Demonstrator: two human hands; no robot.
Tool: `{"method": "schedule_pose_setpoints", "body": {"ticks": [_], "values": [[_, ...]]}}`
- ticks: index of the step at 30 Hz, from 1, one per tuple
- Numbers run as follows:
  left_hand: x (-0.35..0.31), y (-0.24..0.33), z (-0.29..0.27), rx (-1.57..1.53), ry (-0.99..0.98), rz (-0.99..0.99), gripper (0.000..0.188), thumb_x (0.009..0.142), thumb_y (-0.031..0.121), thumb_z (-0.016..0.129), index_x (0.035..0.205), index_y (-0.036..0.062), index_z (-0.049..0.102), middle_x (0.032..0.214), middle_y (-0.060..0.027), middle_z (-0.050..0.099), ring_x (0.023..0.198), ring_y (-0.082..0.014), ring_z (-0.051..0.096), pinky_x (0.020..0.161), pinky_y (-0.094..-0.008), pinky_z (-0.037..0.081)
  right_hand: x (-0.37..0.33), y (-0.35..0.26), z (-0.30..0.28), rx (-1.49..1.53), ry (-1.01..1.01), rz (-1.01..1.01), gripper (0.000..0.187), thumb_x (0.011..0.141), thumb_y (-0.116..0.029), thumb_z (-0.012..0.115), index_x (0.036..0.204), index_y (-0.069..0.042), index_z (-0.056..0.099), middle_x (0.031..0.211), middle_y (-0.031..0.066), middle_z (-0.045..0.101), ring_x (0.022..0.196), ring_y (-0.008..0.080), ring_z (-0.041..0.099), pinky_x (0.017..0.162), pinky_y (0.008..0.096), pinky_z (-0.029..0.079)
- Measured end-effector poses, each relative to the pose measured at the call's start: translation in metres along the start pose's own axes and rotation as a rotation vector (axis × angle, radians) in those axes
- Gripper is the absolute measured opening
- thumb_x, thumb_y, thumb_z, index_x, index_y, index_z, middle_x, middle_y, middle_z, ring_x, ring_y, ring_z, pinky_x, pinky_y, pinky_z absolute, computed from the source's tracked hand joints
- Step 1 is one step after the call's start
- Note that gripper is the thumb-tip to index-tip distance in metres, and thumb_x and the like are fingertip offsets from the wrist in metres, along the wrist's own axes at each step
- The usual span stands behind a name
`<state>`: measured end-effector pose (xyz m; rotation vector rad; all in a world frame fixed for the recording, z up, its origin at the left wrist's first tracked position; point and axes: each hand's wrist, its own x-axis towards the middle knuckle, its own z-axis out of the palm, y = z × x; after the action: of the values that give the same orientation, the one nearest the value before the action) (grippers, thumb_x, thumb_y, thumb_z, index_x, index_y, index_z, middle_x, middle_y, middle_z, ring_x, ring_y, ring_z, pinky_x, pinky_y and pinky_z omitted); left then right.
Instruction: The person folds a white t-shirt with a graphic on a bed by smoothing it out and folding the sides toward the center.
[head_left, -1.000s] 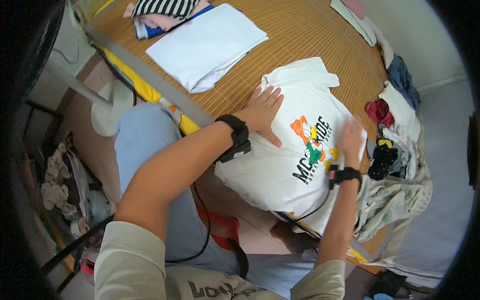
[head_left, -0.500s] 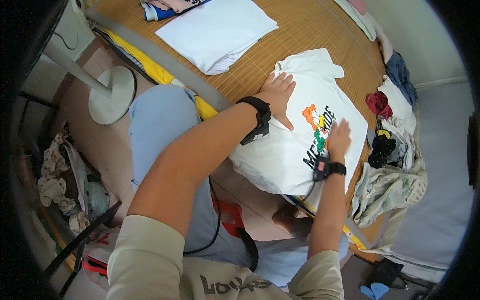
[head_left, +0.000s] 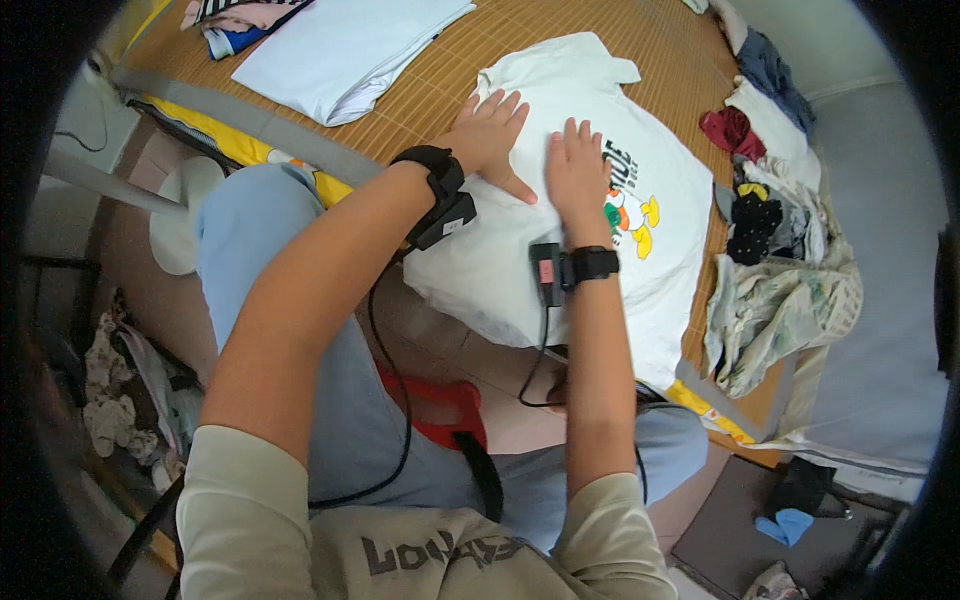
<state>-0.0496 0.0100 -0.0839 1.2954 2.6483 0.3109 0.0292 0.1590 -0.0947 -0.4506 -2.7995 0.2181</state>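
Here, a white T-shirt (head_left: 515, 230) lies spread on a bamboo mat (head_left: 660, 75), its near part covering the mat's grey and yellow edge. The left hand (head_left: 490, 145) rests flat on the shirt's left side, fingers spread apart; the right hand (head_left: 580, 175) lies flat beside it, fingers straight and closer together. Neither appears clamped on the fabric. Compared with half a second ago, the right hand is farther left, next to the left hand instead of over the duck print (head_left: 635, 218); both palms thus bear on the same side of the shirt. Dark lettering (head_left: 622, 165) by the print is partly covered. A small label, too fine to read, marks the left wrist's black box (head_left: 440, 222). Farther left lies a folded white cloth (head_left: 345, 55); to the right, a heap of clothes (head_left: 755, 225).
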Motion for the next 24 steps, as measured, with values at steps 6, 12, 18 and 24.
{"method": "schedule_pose_setpoints", "body": {"ticks": [6, 12, 18, 24], "values": [[0.0, 0.007, -0.004, 0.076, -0.045, -0.039, 0.132, 0.05, 0.082, 0.062, 0.143, 0.0005, 0.015, 0.15, -0.0202, 0.01, 0.139, -0.034, 0.006, 0.111, -0.0491, 0.007, -0.026, 0.148, -0.031, -0.266, -0.075, 0.261, 0.058, 0.094, -0.047, 0.03, 0.141, -0.012, 0.032, 0.146, 0.0118, 0.029, 0.136, 0.0293, 0.023, 0.107, 0.0542, 0.018], [0.006, 0.01, 0.002, 0.062, 0.005, -0.042, 0.133, 0.049, 0.08, 0.065, 0.143, 0.0006, 0.015, 0.149, -0.0208, 0.012, 0.14, -0.0337, 0.005, 0.111, -0.0496, 0.008, -0.041, 0.222, -0.068, -0.3, 0.121, 0.161, 0.054, 0.096, -0.041, 0.028, 0.138, -0.008, 0.036, 0.144, 0.0164, 0.031, 0.136, 0.0313, 0.024, 0.109, 0.0473, 0.018], [0.005, 0.0, 0.004, 0.094, 0.05, -0.014, 0.132, 0.049, 0.079, 0.065, 0.143, 0.001, 0.016, 0.148, -0.0208, 0.016, 0.138, -0.0342, 0.013, 0.11, -0.0497, 0.012, 0.014, -0.002, 0.015, -0.066, 0.255, -0.182, 0.049, 0.093, -0.032, 0.04, 0.126, 0.003, 0.046, 0.131, 0.023, 0.045, 0.125, 0.0371, 0.04, 0.104, 0.0474, 0.029], [0.0, -0.003, 0.019, 0.077, 0.099, -0.049, 0.123, 0.054, 0.078, 0.063, 0.143, 0.0033, 0.021, 0.149, -0.0178, 0.016, 0.139, -0.032, 0.013, 0.11, -0.0491, 0.013, -0.011, 0.063, 0.008, -0.425, -0.127, 0.002, 0.037, 0.091, -0.021, 0.04, 0.118, 0.001, 0.054, 0.124, 0.0179, 0.052, 0.12, 0.0325, 0.045, 0.096, 0.0498, 0.036]]}}
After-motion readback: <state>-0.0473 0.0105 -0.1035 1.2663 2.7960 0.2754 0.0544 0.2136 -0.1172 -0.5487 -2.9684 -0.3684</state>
